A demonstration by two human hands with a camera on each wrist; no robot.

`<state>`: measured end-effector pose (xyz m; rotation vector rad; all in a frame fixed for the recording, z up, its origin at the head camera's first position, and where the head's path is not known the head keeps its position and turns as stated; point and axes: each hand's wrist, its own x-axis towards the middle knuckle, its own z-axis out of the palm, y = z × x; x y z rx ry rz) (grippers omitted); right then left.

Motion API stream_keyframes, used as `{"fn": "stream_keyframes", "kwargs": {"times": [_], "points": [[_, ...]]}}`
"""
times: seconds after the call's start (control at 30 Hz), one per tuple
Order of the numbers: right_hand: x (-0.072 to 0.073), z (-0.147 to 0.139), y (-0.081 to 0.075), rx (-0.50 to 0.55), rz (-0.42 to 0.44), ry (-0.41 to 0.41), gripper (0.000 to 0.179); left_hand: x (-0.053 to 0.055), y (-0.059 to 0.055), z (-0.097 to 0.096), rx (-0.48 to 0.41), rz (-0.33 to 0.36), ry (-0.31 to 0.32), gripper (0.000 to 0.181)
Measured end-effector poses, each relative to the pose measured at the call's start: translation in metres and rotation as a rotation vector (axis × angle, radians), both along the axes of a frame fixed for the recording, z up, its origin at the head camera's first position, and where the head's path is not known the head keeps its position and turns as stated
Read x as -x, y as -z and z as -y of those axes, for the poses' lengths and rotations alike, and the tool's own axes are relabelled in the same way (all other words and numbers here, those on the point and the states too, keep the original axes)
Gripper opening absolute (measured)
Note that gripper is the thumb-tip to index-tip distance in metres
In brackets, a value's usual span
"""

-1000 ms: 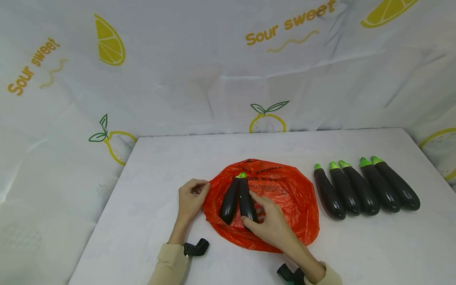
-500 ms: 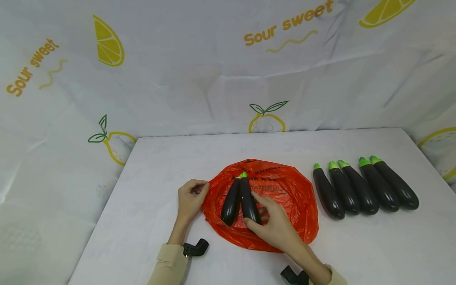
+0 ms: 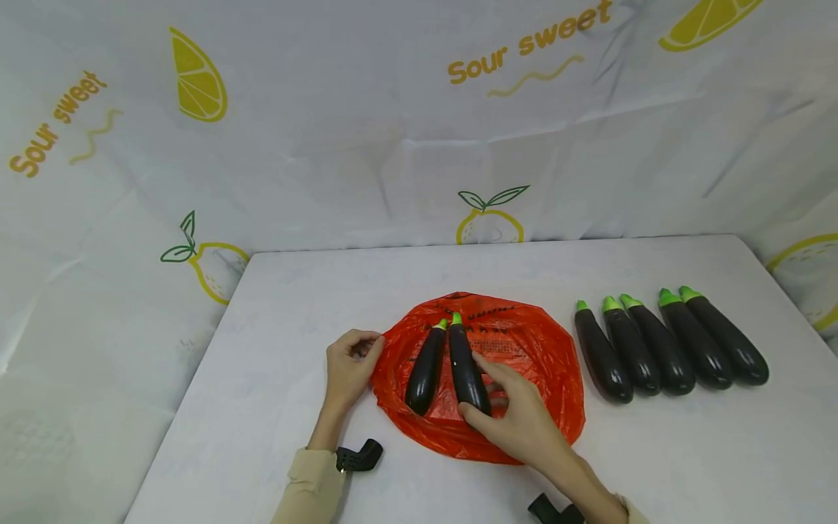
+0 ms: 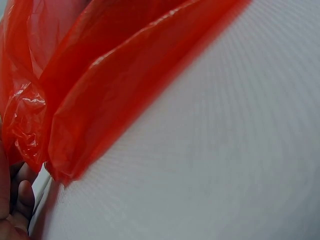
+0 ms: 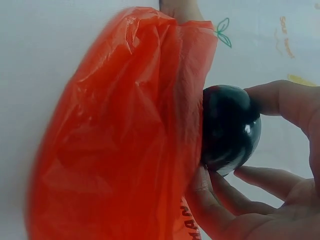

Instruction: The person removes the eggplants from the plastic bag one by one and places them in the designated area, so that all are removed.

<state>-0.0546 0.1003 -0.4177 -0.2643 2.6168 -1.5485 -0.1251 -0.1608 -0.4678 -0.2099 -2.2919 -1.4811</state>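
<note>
A red plastic bag [image 3: 537, 364] lies spread with its mouth open on the white table. My left hand [image 3: 350, 367] pinches the bag's left rim; in the left wrist view its fingers [image 4: 25, 197] show at the gathered red edge. Inside the bag's mouth rests one dark eggplant [image 3: 425, 371] with a green stem. To its right, my right hand [image 3: 520, 415] grips a second eggplant [image 3: 466, 371] by its thick lower end. The right wrist view shows thumb and fingers around the rounded end of this eggplant [image 5: 230, 130], right beside the bag's wall [image 5: 115, 140].
Several more eggplants [image 3: 661, 349] lie in a slanted row on the table [image 3: 687, 458], right of the bag. Behind the table hangs a white cloth [image 3: 327, 145] with lemon prints and lettering.
My right hand has shifted slightly right with its eggplant, widening the gap between the two eggplants in the bag. The left hand has stayed at the rim.
</note>
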Motion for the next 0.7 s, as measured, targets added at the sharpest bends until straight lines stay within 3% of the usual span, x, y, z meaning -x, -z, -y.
{"fn": "stream_keyframes", "kwargs": {"times": [0.7], "points": [[-0.011,-0.024,-0.012,-0.065,-0.013,0.044,0.071,0.001,0.002,0.0,-0.005,-0.001,0.004,0.004]]}}
